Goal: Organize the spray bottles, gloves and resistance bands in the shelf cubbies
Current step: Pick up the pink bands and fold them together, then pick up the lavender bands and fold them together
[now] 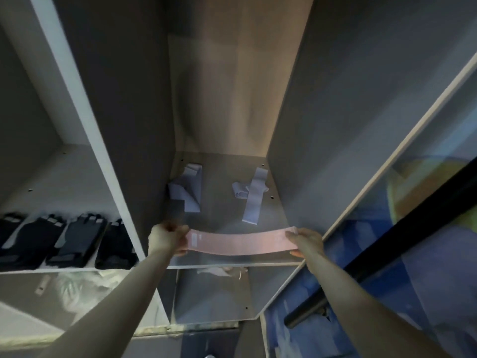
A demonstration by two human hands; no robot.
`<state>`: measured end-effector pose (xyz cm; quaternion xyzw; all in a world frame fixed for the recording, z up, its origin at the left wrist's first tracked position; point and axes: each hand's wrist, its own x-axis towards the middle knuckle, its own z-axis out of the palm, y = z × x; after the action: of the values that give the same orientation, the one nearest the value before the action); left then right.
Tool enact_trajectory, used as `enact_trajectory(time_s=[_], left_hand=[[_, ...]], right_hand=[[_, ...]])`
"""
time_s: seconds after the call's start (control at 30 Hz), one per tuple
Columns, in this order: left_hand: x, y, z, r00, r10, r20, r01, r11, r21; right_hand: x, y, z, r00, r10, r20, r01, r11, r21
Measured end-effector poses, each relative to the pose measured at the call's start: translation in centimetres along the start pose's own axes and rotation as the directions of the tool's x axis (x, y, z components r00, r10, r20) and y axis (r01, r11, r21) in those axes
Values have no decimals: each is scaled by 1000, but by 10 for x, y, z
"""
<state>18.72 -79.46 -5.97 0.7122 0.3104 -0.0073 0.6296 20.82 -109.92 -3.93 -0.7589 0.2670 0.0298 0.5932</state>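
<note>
A pink resistance band is stretched flat between my two hands just above the front edge of the middle cubby's shelf. My left hand grips its left end and my right hand grips its right end. Two pale lilac resistance bands lie deeper on the same shelf: a folded one at the left and a crossed one at the right. Several dark gloves lie side by side in the left cubby.
A white divider panel separates the glove cubby from the band cubby. The cubby below holds crumpled whitish material. A black bar slants across the right, over a blue surface. No spray bottle is clearly visible.
</note>
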Motion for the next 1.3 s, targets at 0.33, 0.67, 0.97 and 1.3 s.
enact_trajectory(time_s=[0.33,0.67,0.97,1.3], left_hand=[[48,-56,5,999,9,51,-20,976,217],[43,-55,6,995,96,10,-94,946,311],[29,-5,22,960,278,39,-280,935,216],[36,63,32,966,140,218,-86,967,-240]], right_hand=[[45,53,35,1000,10,-4,-10,992,-122],[52,63,40,995,-66,-74,23,880,-474],[67,30,57,782,-544,303,590,492,-640],[119,32,114,662,-503,555,688,115,-717]])
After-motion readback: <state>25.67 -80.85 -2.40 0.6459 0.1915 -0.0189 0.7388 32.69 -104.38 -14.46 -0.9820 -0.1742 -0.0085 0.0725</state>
